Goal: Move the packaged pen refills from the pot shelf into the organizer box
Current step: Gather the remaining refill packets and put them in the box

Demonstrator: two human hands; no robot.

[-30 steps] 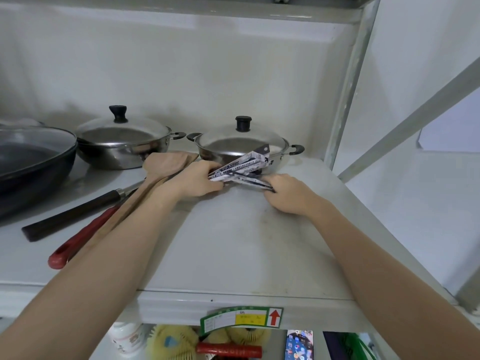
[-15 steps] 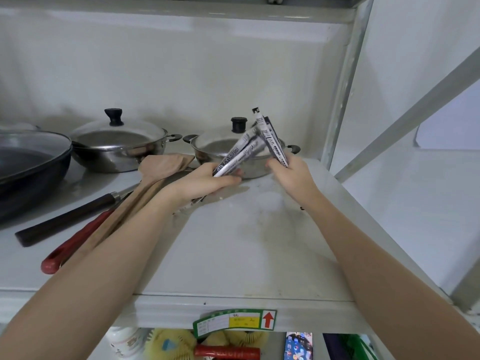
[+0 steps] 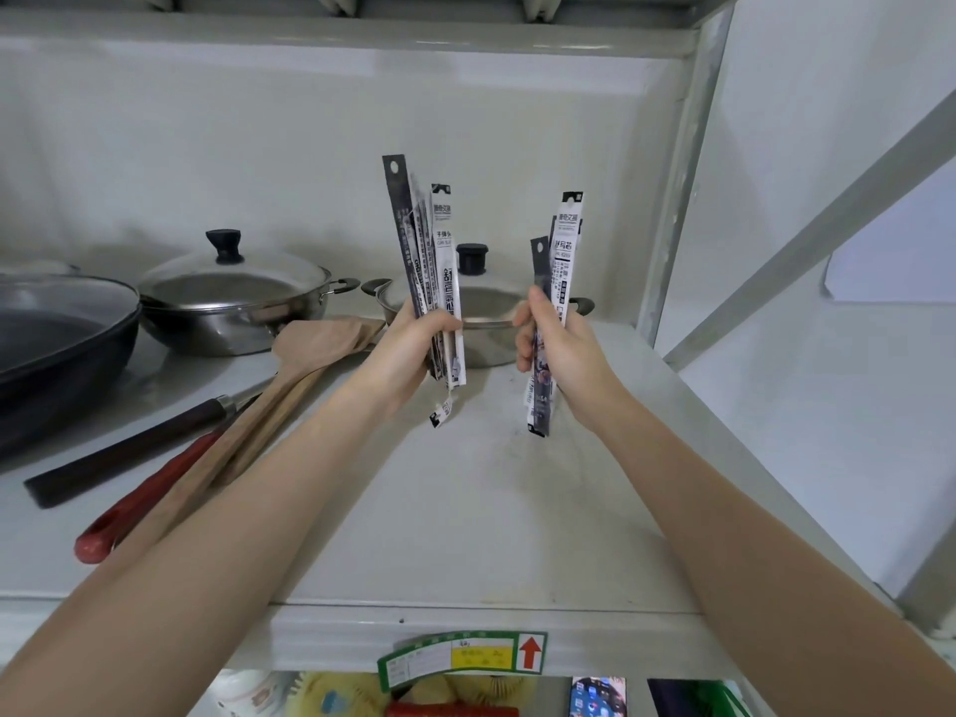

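My left hand (image 3: 408, 349) is closed around a bundle of long black-and-white pen refill packets (image 3: 427, 251), held upright above the white pot shelf (image 3: 465, 520). A second, smaller bundle of refill packets (image 3: 561, 261) stands upright in my right hand (image 3: 561, 354), a little to the right and apart from the first. Both bundles hang in the air in front of a lidded steel pot (image 3: 486, 302). No organizer box is in view.
A second lidded steel pot (image 3: 233, 297) and a dark pan (image 3: 57, 344) sit at the left. A wooden spatula (image 3: 289, 385), a dark-handled tool (image 3: 134, 447) and a red-handled tool (image 3: 145, 499) lie on the shelf. A metal upright (image 3: 677, 183) bounds the right side. Items fill the lower shelf (image 3: 465, 696).
Both hands lifted the packets off the shelf surface, turned them from lying flat to upright, and moved apart, splitting them into two bundles.
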